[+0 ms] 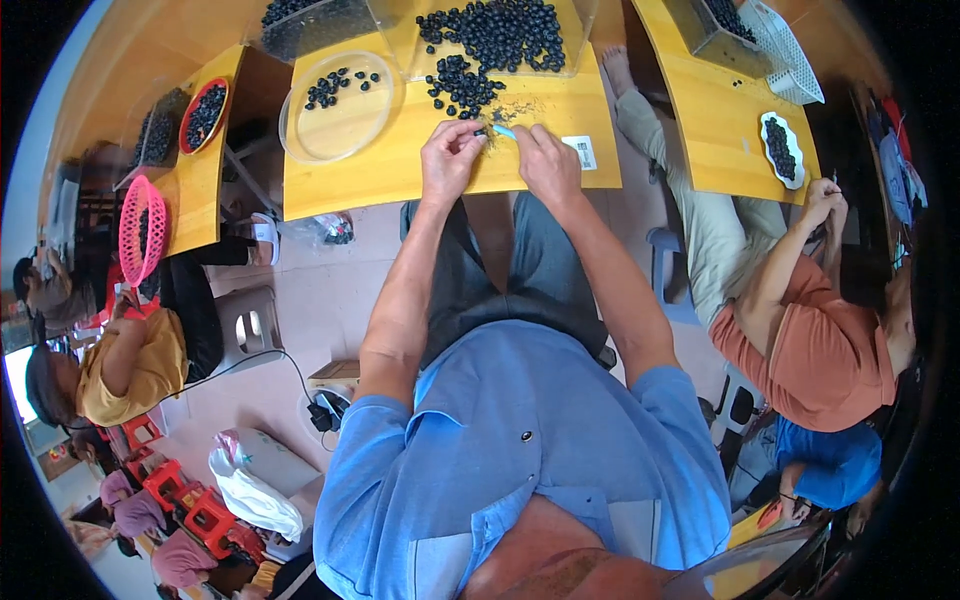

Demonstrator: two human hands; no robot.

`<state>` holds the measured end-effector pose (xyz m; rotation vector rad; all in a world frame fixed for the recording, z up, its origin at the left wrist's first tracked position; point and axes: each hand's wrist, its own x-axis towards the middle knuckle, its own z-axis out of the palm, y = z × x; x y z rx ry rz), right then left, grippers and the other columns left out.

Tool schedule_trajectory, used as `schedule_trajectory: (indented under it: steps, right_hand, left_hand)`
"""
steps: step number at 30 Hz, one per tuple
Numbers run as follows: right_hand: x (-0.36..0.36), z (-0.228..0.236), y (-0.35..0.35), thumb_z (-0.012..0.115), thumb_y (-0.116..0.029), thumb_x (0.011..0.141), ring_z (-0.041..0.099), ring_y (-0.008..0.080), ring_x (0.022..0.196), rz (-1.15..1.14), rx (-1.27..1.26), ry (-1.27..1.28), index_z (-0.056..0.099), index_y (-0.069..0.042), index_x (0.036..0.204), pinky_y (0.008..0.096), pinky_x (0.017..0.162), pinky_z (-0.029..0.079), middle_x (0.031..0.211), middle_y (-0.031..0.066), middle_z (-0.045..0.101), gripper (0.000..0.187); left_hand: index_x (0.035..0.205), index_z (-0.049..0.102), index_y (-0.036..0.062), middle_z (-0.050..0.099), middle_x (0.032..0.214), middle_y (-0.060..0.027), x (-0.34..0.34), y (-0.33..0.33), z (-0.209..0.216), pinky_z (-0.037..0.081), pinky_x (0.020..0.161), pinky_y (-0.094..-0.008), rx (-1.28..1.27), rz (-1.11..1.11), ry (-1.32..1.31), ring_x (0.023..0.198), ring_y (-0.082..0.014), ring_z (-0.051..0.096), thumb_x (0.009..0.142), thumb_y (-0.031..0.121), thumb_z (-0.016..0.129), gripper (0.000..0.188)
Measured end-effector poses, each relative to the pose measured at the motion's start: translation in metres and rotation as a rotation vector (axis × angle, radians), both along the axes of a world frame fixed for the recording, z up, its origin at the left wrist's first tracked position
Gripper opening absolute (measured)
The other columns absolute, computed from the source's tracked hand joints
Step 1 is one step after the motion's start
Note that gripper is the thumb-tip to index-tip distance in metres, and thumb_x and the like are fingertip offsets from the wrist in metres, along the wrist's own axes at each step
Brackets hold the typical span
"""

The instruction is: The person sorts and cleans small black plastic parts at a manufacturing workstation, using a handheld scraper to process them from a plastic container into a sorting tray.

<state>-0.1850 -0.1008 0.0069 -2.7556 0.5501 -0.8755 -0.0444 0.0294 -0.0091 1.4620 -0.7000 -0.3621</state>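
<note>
My left hand [450, 155] pinches a small dark berry [480, 131] at the near edge of a yellow wooden table [400, 165]. My right hand [545, 160] holds a thin light-blue tool [503, 131], its tip pointed at the berry. A heap of dark round berries [495, 40] lies just beyond both hands. A clear round plastic dish [338, 105] with several berries sits to the left of my left hand.
A person in a yellow top holds a pink basket [142, 228] at the left table. On the right a person in an orange top sits by a table with a white dish of berries [781, 148] and a white crate [785, 50]. White bags [250, 490] lie on the floor.
</note>
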Motion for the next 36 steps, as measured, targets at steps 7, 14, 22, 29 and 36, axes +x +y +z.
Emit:
schedule_trajectory:
  steps: [7, 14, 22, 29, 36]
  right_hand:
    - [-0.005, -0.001, 0.001, 0.062, -0.004, 0.088, 0.072, 0.0312, 0.081, 0.002, 0.023, -0.029, 0.069, -0.01, 0.104, 0.0461, 0.067, 0.06, 0.088, 0.0095, 0.064, 0.019]
    - [-0.004, 0.002, 0.001, 0.061, -0.006, 0.09, 0.072, 0.0314, 0.081, -0.011, 0.006, -0.037, 0.07, -0.01, 0.106, 0.0464, 0.067, 0.06, 0.087, 0.0102, 0.064, 0.019]
    - [-0.003, 0.002, 0.002, 0.062, -0.006, 0.089, 0.072, 0.0317, 0.082, -0.012, 0.022, -0.029, 0.071, -0.01, 0.107, 0.0466, 0.068, 0.06, 0.087, 0.0105, 0.064, 0.02]
    - [-0.006, -0.003, 0.0, 0.062, -0.006, 0.089, 0.072, 0.0316, 0.081, -0.009, 0.021, -0.056, 0.071, -0.01, 0.107, 0.0464, 0.068, 0.06, 0.087, 0.0104, 0.064, 0.021]
    - [-0.004, 0.002, 0.001, 0.063, -0.006, 0.09, 0.072, 0.0309, 0.081, -0.012, 0.016, -0.059, 0.072, -0.01, 0.11, 0.0447, 0.066, 0.06, 0.088, 0.0098, 0.064, 0.023]
  left_hand:
    - [0.105, 0.077, -0.0009, 0.072, 0.104, -0.0073, 0.011, 0.016, 0.029, 0.057, 0.081, -0.0276, 0.054, 0.194, -0.227, 0.089, -0.0138, 0.07, 0.09, 0.0, 0.079, 0.015]
    - [0.11, 0.075, 0.001, 0.07, 0.105, -0.0169, 0.085, 0.027, 0.094, 0.057, 0.088, -0.0406, 0.122, 0.595, -0.833, 0.097, -0.0338, 0.069, 0.089, -0.007, 0.07, 0.023]
    - [0.116, 0.073, 0.0008, 0.07, 0.118, -0.0221, 0.072, 0.007, 0.031, 0.056, 0.095, -0.0453, 0.414, 0.036, -0.894, 0.108, -0.0406, 0.068, 0.09, -0.005, 0.061, 0.029]
    - [0.109, 0.075, -0.0005, 0.072, 0.112, -0.021, 0.058, 0.012, 0.033, 0.055, 0.096, -0.0462, 0.569, -0.003, -0.815, 0.104, -0.0402, 0.069, 0.094, 0.006, 0.065, 0.02]
    - [0.106, 0.077, 0.0001, 0.071, 0.102, -0.0229, 0.059, 0.019, 0.037, 0.055, 0.091, -0.0486, 0.484, 0.033, -0.788, 0.099, -0.0415, 0.069, 0.091, 0.013, 0.073, 0.02]
